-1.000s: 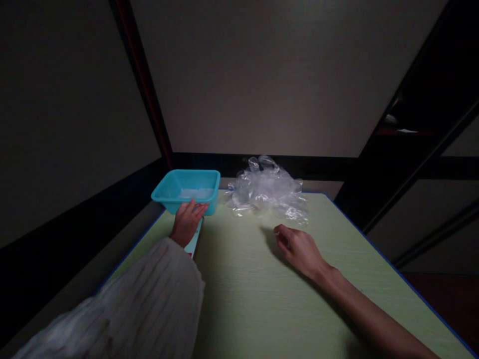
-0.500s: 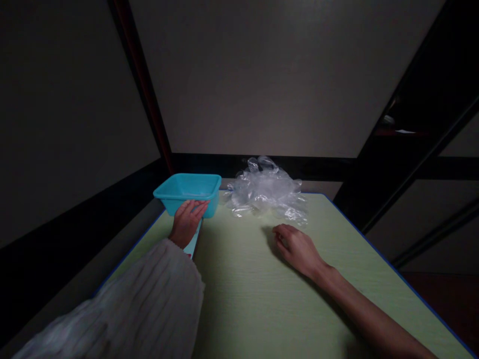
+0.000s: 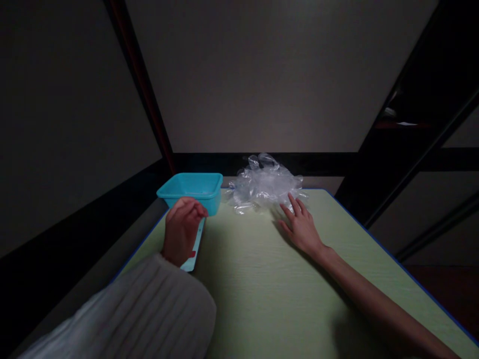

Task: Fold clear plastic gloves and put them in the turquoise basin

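Observation:
My left hand (image 3: 183,232) hovers in front of the turquoise plastic basin (image 3: 213,203), its fingers curled together and nothing showing in them. It hides part of the basin's front wall. Under that hand lies a flat, pale blue object (image 3: 194,252) with a red mark, only partly visible. My right hand (image 3: 301,227), bare to the forearm, has its fingers spread. Its fingertips reach the near right edge of a heap of clear disposable plastic gloves (image 3: 265,184); whether they touch it I cannot tell.
The pale green table (image 3: 258,284) has a blue edge strip (image 3: 396,263). Behind it stands a grey panel (image 3: 254,85) with a dark band along its lower part. Dark beams and a shelf with a white item (image 3: 407,123) are at the right.
My right hand has moved forward to the gloves and its fingers have spread. My left hand has drawn back slightly from the basin and its fingers have curled.

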Demonstrator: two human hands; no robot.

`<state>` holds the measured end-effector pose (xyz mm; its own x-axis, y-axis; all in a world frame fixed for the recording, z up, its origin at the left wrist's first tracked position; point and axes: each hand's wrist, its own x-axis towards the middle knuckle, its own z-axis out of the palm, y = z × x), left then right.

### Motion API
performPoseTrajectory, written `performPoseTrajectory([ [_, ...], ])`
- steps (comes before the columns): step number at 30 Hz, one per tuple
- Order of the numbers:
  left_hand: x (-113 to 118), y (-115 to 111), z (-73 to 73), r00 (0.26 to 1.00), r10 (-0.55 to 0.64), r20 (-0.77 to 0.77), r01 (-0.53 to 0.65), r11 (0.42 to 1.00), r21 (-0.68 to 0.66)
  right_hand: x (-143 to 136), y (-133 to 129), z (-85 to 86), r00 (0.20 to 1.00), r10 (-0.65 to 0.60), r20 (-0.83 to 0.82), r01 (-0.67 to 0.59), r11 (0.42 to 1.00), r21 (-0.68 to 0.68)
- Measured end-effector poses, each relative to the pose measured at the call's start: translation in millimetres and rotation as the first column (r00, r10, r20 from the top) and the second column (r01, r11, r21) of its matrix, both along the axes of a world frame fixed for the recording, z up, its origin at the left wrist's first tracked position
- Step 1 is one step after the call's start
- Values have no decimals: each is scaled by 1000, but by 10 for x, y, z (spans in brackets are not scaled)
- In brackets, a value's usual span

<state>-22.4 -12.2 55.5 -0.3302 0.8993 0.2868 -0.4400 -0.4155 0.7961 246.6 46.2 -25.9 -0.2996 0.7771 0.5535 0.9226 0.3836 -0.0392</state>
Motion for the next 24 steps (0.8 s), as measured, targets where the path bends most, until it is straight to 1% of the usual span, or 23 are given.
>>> performPoseTrajectory([
  [1, 63, -115, 12, 991, -108, -81, 112, 993, 46, 2, 21, -4, 1000, -12, 9, 12, 1000, 1],
  [3, 185, -344, -40, 929, -292, -226, 317, 945, 82, 1, 55, 1, 999, -41, 33, 41, 999, -12],
  [4, 243, -450, -99, 878, -397, -266, 422, 905, 43, 0, 67, 9, 997, -57, 46, 58, 998, -22],
  [6, 355, -632, -257, 715, -622, -319, 645, 763, -40, -4, 85, 30, 994, -81, 70, 84, 996, -42],
  [8, 464, -753, -426, 647, -695, -315, 676, 713, -185, -7, 95, 50, 992, -90, 84, 95, 994, -59],
  [10, 566, -799, -561, 600, -741, -303, 677, 672, -300, -4, 98, 64, 992, -90, 92, 97, 992, -75],
  [13, 675, -738, -680, 605, -765, -222, 681, 641, -354, 7, 96, 67, 993, -81, 89, 88, 993, -83],
  [15, 706, -654, -722, 631, -753, -189, 675, 652, -344, 14, 91, 62, 995, -66, 80, 72, 994, -78],
  [19, 709, -517, -772, 723, -684, -98, 631, 712, -309, 14, 69, 49, 999, -11, 35, 14, 998, -61],
  [22, 706, -472, -782, 759, -651, -5, 617, 722, -314, 3, 26, 59, 998, 65, 14, -65, 997, -37],
  [24, 702, -446, -785, 783, -621, 21, 595, 739, -314, -8, -29, 88, 990, 140, 15, -140, 990, -31],
])
